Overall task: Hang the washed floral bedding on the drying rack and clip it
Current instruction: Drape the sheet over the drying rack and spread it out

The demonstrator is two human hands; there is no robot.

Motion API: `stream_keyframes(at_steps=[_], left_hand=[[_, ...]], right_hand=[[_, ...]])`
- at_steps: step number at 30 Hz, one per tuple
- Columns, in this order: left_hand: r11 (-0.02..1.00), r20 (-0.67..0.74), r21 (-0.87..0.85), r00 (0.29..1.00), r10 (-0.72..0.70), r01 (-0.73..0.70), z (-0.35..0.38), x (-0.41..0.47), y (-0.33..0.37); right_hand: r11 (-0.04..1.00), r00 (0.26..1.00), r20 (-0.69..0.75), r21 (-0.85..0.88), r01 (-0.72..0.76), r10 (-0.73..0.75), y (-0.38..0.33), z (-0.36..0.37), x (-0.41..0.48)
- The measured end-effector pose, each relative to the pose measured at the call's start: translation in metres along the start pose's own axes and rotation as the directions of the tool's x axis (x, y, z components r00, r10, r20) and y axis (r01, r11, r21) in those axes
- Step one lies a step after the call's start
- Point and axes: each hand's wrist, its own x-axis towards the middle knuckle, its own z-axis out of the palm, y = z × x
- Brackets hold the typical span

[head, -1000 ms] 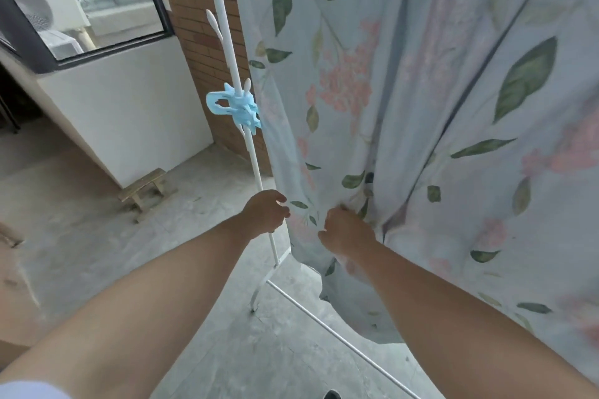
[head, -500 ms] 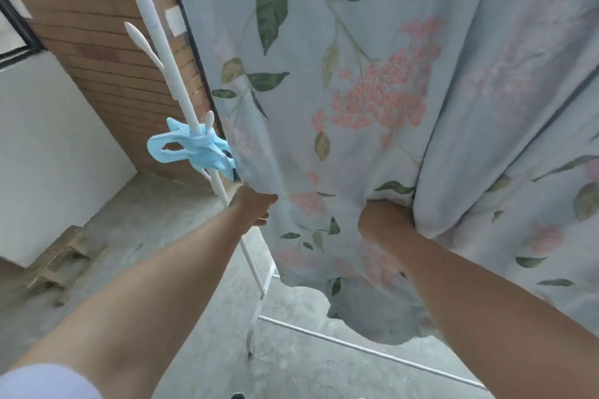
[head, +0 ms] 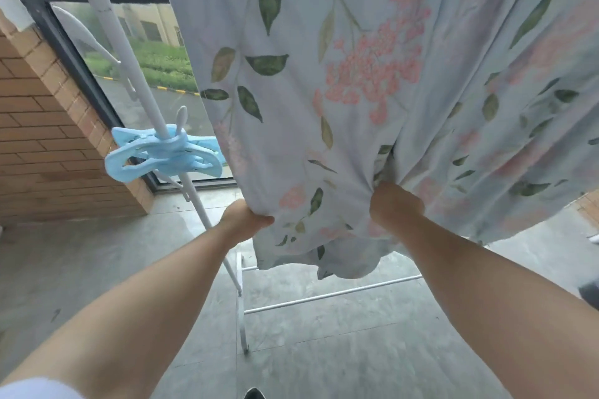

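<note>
Concrete floor (head: 81, 269) beside a brick wall (head: 39, 139). The floral bedding (head: 356, 74) hangs right of the drying rack pole (head: 120, 42), which carries blue clips (head: 162, 155). The left hand (head: 241, 220) and right hand (head: 393, 204) grip its lower edge, fingers curled into the cloth.

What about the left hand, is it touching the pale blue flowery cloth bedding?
Touching. The head view shows the left hand gripping the pale blue flowery cloth bedding at its edge.

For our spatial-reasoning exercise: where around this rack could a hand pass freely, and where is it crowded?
Free: the gap between pole and bedding above the clips; the bare floor between pole and brick wall. Crowded: low on the bedding, where left hand and right hand grip it, and around the clips.
</note>
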Motion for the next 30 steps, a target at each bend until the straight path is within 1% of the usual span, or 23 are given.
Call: stream_keyframes(at_steps=[3,5,6,8,9,11,12,13,14,15,16,17,18,19,20,21,22,23,24,26,27,28,30], left_hand=[[0.992,0.093,0.122,0.996,0.004,-0.015,0.006,-0.019,-0.006],[0.988,0.164,0.151,0.986,0.001,-0.026,0.007,-0.037,-0.003],[0.991,0.186,0.131,0.982,-0.013,-0.012,0.008,-0.046,0.0],[0.998,0.255,0.018,0.965,-0.066,0.063,0.012,-0.069,0.01],[0.991,0.323,-0.061,0.942,-0.091,0.117,0.016,-0.082,0.017],[0.951,0.476,-0.215,0.874,-0.096,0.221,0.034,-0.108,0.028],[0.932,0.526,-0.259,0.847,-0.083,0.252,0.043,-0.118,0.032],[0.917,0.542,-0.298,0.838,-0.065,0.264,0.053,-0.127,0.036],[0.902,0.532,-0.345,0.846,-0.038,0.258,0.062,-0.135,0.04],[0.885,0.5,-0.401,0.866,-0.005,0.236,0.071,-0.143,0.045],[0.866,0.46,-0.454,0.888,0.028,0.208,0.079,-0.151,0.048],[0.851,0.427,-0.494,0.902,0.058,0.179,0.085,-0.159,0.053],[0.842,0.402,-0.516,0.913,0.076,0.157,0.089,-0.164,0.058],[0.844,0.387,-0.517,0.918,0.082,0.143,0.093,-0.17,0.062],[0.854,0.377,-0.504,0.922,0.084,0.128,0.095,-0.174,0.066],[0.872,0.372,-0.478,0.924,0.092,0.105,0.095,-0.177,0.069],[0.893,0.363,-0.446,0.925,0.111,0.068,0.093,-0.177,0.071],[0.914,0.347,-0.405,0.929,0.129,0.024,0.088,-0.175,0.072],[0.93,0.315,-0.367,0.939,0.139,-0.014,0.082,-0.169,0.068],[0.96,0.213,-0.271,0.968,0.132,-0.071,0.066,-0.151,0.055],[0.972,0.154,-0.228,0.983,0.101,-0.065,0.057,-0.14,0.044],[0.979,0.095,-0.202,0.994,0.058,-0.038,0.05,-0.131,0.033],[0.98,0.022,-0.196,0.999,-0.029,0.033,0.036,-0.118,0.012]], right_hand=[[1.0,1.0,0.004,0.028,-0.005,0.005,0.013,-0.002,-0.016],[0.994,0.996,-0.074,0.095,-0.047,0.054,0.033,-0.002,-0.028],[0.985,0.987,-0.134,0.155,-0.07,0.091,0.045,-0.001,-0.033],[0.951,0.96,-0.229,0.299,-0.085,0.158,0.067,0.002,-0.039],[0.927,0.95,-0.253,0.367,-0.079,0.181,0.075,0.003,-0.041],[0.883,0.953,-0.245,0.467,-0.044,0.178,0.091,0.015,-0.049],[0.864,0.967,-0.204,0.503,-0.029,0.151,0.094,0.022,-0.052],[0.847,0.986,-0.131,0.531,-0.018,0.103,0.095,0.028,-0.057],[0.837,0.999,-0.018,0.547,-0.015,0.03,0.094,0.035,-0.065],[0.835,0.989,0.124,0.55,-0.002,-0.079,0.094,0.041,-0.074],[0.841,0.941,0.265,0.54,0.038,-0.212,0.092,0.046,-0.088],[0.836,0.865,0.376,0.541,0.087,-0.333,0.088,0.051,-0.101],[0.825,0.788,0.45,0.551,0.125,-0.42,0.081,0.058,-0.112],[0.806,0.744,0.469,0.571,0.157,-0.477,0.072,0.064,-0.125],[0.782,0.756,0.427,0.599,0.175,-0.496,0.063,0.074,-0.133],[0.747,0.807,0.337,0.64,0.182,-0.485,0.055,0.084,-0.137],[0.712,0.87,0.227,0.679,0.18,-0.438,0.047,0.092,-0.136],[0.688,0.92,0.134,0.705,0.172,-0.368,0.041,0.095,-0.134],[0.693,0.952,0.071,0.702,0.164,-0.297,0.039,0.097,-0.132],[0.728,0.984,0.041,0.678,0.098,-0.171,0.043,0.094,-0.128],[0.736,0.995,0.03,0.675,0.05,-0.095,0.046,0.09,-0.129],[0.73,1.0,0.006,0.683,-0.003,-0.001,0.051,0.086,-0.131],[0.666,0.974,-0.052,0.737,-0.11,0.219,0.059,0.079,-0.135]])
